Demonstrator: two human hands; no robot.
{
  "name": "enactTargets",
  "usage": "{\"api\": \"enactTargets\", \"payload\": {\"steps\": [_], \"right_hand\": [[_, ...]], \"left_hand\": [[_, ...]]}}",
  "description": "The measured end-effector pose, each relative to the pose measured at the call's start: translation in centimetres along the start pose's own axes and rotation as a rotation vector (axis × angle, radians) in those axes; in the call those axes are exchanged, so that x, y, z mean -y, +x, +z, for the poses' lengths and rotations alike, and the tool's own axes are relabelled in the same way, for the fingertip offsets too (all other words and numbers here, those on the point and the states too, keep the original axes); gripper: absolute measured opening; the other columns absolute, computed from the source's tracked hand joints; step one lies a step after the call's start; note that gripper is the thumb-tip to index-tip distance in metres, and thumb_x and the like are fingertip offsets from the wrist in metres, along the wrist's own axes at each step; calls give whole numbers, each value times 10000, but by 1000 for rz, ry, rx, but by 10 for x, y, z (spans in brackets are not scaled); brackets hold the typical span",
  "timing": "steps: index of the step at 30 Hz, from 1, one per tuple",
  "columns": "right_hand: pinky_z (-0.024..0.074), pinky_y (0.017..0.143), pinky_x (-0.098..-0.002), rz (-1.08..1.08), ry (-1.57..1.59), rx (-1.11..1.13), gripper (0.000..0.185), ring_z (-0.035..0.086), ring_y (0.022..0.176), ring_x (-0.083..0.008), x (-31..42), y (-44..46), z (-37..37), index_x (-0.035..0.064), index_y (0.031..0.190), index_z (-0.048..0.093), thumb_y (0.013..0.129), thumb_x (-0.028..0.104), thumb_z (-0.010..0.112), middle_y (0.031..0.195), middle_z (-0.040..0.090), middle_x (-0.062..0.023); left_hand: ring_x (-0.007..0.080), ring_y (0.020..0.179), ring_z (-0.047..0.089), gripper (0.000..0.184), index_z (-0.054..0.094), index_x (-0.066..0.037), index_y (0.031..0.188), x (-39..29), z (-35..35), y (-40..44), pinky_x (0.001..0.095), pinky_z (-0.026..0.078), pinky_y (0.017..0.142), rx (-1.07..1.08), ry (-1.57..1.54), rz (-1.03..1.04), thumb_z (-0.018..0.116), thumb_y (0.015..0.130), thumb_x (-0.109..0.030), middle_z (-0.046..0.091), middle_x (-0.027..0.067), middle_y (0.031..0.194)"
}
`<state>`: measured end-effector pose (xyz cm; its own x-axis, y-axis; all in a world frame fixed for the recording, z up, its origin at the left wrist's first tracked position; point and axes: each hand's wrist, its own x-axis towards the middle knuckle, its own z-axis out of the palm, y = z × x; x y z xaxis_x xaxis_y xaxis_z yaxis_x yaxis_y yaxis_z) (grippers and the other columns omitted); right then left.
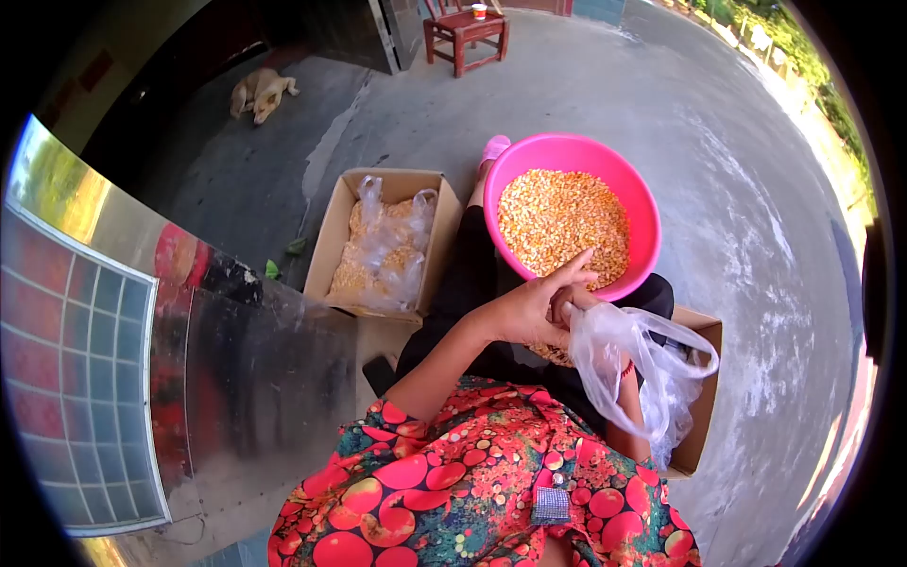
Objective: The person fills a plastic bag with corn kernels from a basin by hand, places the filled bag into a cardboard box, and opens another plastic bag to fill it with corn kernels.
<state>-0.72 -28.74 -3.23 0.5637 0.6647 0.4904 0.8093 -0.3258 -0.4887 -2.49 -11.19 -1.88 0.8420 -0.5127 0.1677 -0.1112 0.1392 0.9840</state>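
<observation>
My left hand (531,310) is at the near rim of the pink basin (645,203), against my right hand, fingers apart and some stretched out. My right hand (578,300) has its fingers curled at the top of a clear plastic bag (605,354). The bag hangs over my right wrist, hiding much of that hand. Many yellow-orange corn kernels (562,217) lie in the basin, which rests by my legs.
At the left stands a cardboard box (331,231) with plastic bags and a crumbly yellow material. Another cardboard box (704,416) is at my right. A dog (260,93) lies farther back, near a red chair (463,33) with a cup. A dark phone-like object (379,375) lies left.
</observation>
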Motion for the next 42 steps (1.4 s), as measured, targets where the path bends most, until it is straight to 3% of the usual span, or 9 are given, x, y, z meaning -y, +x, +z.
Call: {"api": "enactTargets", "payload": {"steps": [5, 7, 10, 12, 19, 21, 27, 38, 42], "right_hand": [[379, 894, -402, 64, -30, -13, 210, 512, 959, -228, 35, 26, 4, 156, 867, 649, 663, 204, 633, 966, 539, -32], [359, 917, -419, 182, -90, -50, 227, 511, 1002, -241, 39, 32, 9, 181, 841, 681, 622, 225, 641, 996, 546, -34], [330, 975, -470, -10, -261, 66, 281, 452, 1157, -297, 45, 55, 14, 199, 930, 692, 661, 200, 613, 1147, 527, -66], [325, 976, -460, -18, -256, 143, 304, 448, 1160, -285, 46, 69, 18, 208, 934, 698, 639, 238, 633, 1166, 521, -57], [386, 941, -385, 397, 870, 162, 455, 492, 1128, -298, 54, 108, 34, 37, 1141, 580, 715, 136, 704, 1246, 484, -150], [405, 923, -355, 158, 284, 119, 432, 543, 1070, -290, 41, 113, 27, 1, 1144, 545, 733, 67, 663, 1155, 539, -169], [481, 734, -285, 465, 475, 306, 192, 628, 818, -183, 10, 86, 43, -17, 990, 614, 801, 3, 592, 866, 642, -103], [469, 629, -220, 845, 551, 358, 138, 603, 715, -92, -19, 44, 69, -2, 985, 603, 857, 30, 561, 802, 639, -49], [474, 615, -223, 851, 599, 347, 130, 602, 711, -86, -20, 44, 79, -3, 980, 601, 862, 32, 561, 794, 635, -49]], "left_hand": [[138, 1154, 440, 1174, 2, -151, 1465, 26, -16, -15, 248, 433, 827, 109, -266, 30, 783, 609, 34, 374, 101, 1382], [136, 1114, 484, 937, 264, -116, 1421, 10, -19, -21, 261, 449, 815, -12, -67, 135, 774, 640, -18, 500, 82, 1267], [169, 1037, 549, 541, 539, -71, 1200, 11, -30, -31, 292, 458, 826, 264, 164, -335, 732, 694, -85, 599, 80, 1108], [214, 970, 583, 246, 629, -46, 993, 19, -33, -44, 324, 458, 837, 195, 490, 103, 653, 755, -105, 630, 92, 1002], [148, 1008, 565, 240, 593, -9, 1081, 26, -76, -73, 305, 427, 892, -366, 3, 45, 519, 860, -66, 621, 72, 1084], [124, 960, 562, 228, 593, 6, 1075, 26, -97, -87, 287, 434, 867, -624, -51, -97, 497, 880, -66, 626, 53, 1035], [141, 889, 575, 185, 612, -14, 901, 56, -206, -123, 295, 442, 822, -987, -236, -151, 445, 904, -92, 632, 78, 941], [173, 895, 585, 243, 611, -8, 1002, 160, -433, -121, 302, 437, 806, -1342, 519, 108, 531, 897, -213, 646, 79, 956], [221, 992, 593, 361, 579, -40, 1144, 225, -434, -85, 322, 439, 864, -1236, 476, -301, 603, 842, -238, 636, 134, 1063]]}}
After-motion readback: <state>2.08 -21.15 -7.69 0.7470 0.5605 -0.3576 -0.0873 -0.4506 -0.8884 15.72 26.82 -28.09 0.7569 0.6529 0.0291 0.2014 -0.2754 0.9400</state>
